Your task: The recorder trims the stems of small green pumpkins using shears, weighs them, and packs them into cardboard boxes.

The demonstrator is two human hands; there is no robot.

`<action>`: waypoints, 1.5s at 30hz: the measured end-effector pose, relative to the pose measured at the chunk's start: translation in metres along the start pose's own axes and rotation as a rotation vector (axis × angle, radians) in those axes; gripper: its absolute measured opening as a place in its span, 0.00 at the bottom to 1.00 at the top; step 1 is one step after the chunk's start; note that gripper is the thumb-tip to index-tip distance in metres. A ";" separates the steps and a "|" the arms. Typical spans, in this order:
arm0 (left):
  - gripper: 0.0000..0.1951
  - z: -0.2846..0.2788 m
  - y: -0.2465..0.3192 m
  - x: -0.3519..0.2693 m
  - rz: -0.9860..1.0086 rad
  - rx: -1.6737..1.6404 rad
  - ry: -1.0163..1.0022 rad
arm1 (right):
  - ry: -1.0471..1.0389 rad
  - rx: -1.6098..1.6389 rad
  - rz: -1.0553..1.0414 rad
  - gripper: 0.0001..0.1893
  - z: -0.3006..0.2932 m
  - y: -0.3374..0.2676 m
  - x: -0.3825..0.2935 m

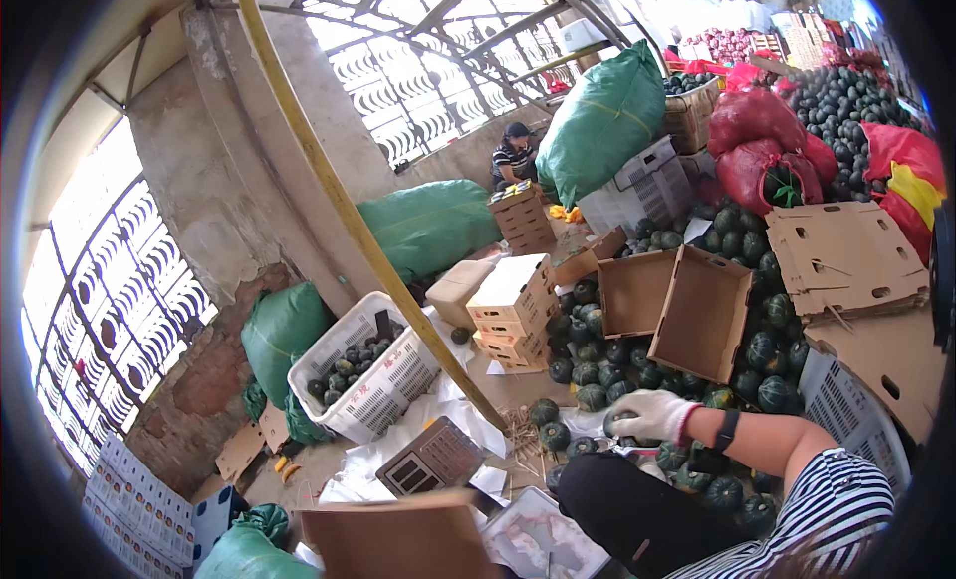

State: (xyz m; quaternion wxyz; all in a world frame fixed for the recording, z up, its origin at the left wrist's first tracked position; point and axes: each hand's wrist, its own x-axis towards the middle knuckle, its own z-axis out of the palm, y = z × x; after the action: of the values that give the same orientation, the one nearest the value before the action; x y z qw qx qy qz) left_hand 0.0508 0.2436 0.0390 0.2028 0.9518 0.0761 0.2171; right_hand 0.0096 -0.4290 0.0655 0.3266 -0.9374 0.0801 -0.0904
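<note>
My right hand (653, 416), in a white glove with a dark band on the wrist, curls its fingers around a small dark green squash (611, 424) above the heap. Many striped green squashes (591, 397) lie on the floor around it. My left hand is out of view. At the bottom, an open cardboard box (396, 538) stands close to me, slightly blurred. Behind it sits a digital scale (432, 456) with a display and keypad, tilted in the picture. A pale, stained plate (549, 538) lies beside my dark-clad knee.
Two empty cardboard trays (702, 310) rest on the squash heap. Stacked cartons (511, 310), a white crate (396, 388) of squashes and a yellow pole (336, 191) stand beyond the scale. Flattened cardboard (848, 258) lies at right. Another person (514, 157) crouches far back.
</note>
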 end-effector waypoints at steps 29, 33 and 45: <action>0.20 0.296 0.101 0.112 0.549 0.342 -0.984 | -0.567 -0.418 0.102 0.39 0.199 0.164 0.354; 0.24 0.320 0.082 0.105 0.582 0.364 -0.956 | -0.472 -0.386 0.199 0.43 0.280 0.153 0.399; 0.28 0.324 0.109 0.110 0.326 0.556 -1.159 | -0.195 1.195 0.393 0.29 0.291 0.235 0.368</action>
State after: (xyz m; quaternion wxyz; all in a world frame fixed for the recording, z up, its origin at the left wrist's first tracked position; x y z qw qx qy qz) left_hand 0.2992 0.0565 -0.1402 -0.0778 0.9308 -0.1372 -0.3297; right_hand 0.4100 -0.5143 -0.2628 0.8095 -0.5652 0.1564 0.0282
